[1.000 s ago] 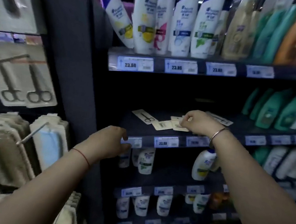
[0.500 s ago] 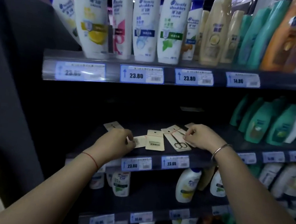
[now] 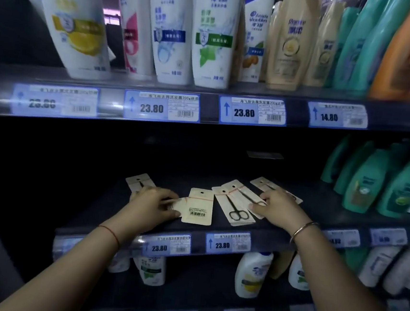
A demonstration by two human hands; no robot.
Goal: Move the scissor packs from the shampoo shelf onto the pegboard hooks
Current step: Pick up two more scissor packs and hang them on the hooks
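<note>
Dark shampoo shelf [image 3: 217, 228], bare in the middle; white shampoo bottles [image 3: 171, 26] on the tier above. Scissor packs [image 3: 235, 204] lie flat on the middle tier, some bundled with rubber bands. Left hand [image 3: 154, 204] fingers pinch a pack's edge beside the barcode-up pack [image 3: 198, 206]. Right hand [image 3: 277, 207] fingers curl onto another pack; grip unclear.

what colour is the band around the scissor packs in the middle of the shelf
Orange-red, a thin elastic band across the cream scissor packs; clearest in the head view.
</note>
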